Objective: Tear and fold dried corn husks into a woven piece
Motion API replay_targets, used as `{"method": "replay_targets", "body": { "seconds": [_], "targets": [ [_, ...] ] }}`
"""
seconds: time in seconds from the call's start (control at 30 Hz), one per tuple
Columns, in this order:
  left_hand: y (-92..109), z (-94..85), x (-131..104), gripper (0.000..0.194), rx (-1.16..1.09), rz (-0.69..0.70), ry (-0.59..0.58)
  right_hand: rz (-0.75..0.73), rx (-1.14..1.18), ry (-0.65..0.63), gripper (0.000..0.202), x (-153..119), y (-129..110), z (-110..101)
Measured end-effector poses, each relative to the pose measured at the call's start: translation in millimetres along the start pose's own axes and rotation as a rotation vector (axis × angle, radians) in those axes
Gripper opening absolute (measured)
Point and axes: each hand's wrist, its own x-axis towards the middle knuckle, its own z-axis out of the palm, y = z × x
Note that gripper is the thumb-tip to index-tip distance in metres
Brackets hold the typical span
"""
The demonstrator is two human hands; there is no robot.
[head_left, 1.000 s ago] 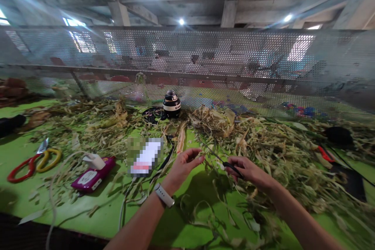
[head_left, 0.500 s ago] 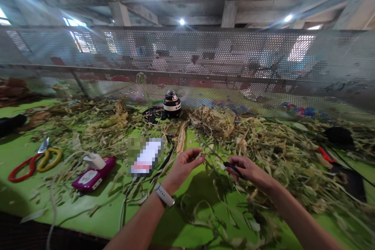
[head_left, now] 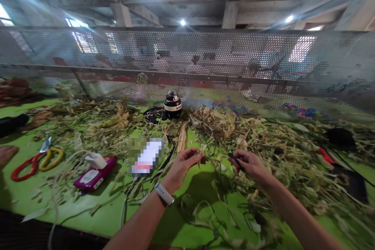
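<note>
Over the middle of the green table [head_left: 79, 218], my left hand [head_left: 187, 164] pinches a small piece of pale green plant between thumb and fingers. A white band circles that wrist. To its right, my right hand [head_left: 249, 166] is closed around the black handle of a small tool [head_left: 236, 161]; the tool's front end is hard to make out. The two hands are apart. Dried leaves and stems [head_left: 281, 156] lie around and below them. A phone with a lit, partly blurred screen [head_left: 148, 156] lies left of my left hand.
Red and yellow handled scissors [head_left: 33, 164] and a purple power block [head_left: 95, 174] with a white plug and cable lie left. Another person's hand [head_left: 7, 154] shows at the left edge. A black-and-white round container [head_left: 172, 105] stands before a perforated metal screen [head_left: 187, 50].
Another person's hand has come into view at the left edge. The tool in my right hand has turned, and its thin front part no longer shows clearly. My left hand has barely moved.
</note>
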Motion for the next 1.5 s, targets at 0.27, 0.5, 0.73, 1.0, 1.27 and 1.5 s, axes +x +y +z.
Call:
{"method": "replay_targets", "body": {
  "seconds": [0.27, 0.5, 0.73, 1.0, 1.27, 1.5],
  "targets": [
    [2, 4.5, 0, 0.025, -0.171, -0.081, 0.102, -0.007, 0.034, -0.064, 0.044, -7, -6, 1],
    [-2, 0.0, 8, 0.019, -0.147, -0.045, 0.345, 0.093, -0.008, -0.266, 0.044, -12, -8, 10],
    [-2, -2.0, 10, 0.005, -0.214, -0.061, 0.387, 0.129, -0.056, -0.293, 0.048, -2, 7, 22],
    [3, 5.3, 2, 0.009, -0.283, -0.145, 0.248, 0.084, -0.038, -0.210, 0.049, 1, 15, 18],
    [-3, 1.0, 3, 0.015, -0.267, -0.170, 0.275, 0.040, -0.016, -0.185, 0.049, 2, 16, 15],
    [0, 3.4, 7, 0.013, -0.337, -0.144, 0.355, 0.082, -0.022, -0.177, 0.048, 0, 15, 14]
  ]
}}
